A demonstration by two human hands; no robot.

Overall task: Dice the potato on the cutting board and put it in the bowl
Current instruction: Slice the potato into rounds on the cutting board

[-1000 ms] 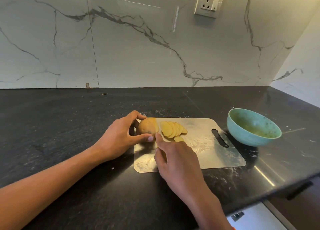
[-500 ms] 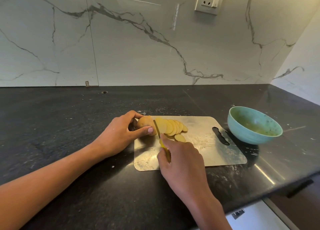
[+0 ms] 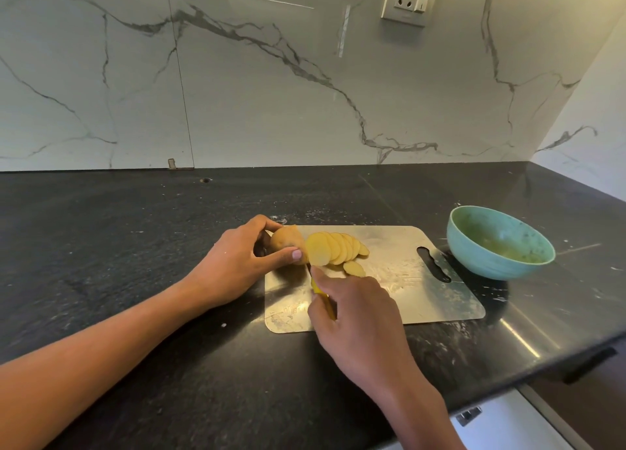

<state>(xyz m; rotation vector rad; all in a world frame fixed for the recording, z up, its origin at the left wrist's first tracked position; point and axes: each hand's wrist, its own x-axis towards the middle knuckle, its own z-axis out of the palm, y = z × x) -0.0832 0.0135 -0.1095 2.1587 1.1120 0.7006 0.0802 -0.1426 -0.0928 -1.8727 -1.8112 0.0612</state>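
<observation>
No text, label or number can be read anywhere

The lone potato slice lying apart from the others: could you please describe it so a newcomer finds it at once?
On the black stone countertop lies a silvery metal cutting board. A fan of pale yellow potato slices leans there; the single small slice lies flat just nearer the camera, by itself.

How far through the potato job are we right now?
Done: a fan of round slices lies on the cutting board. In hand: the left hand holds the uncut potato end; the right hand grips the yellow-handled knife. Left: dicing; the bowl holds no potato.
</observation>
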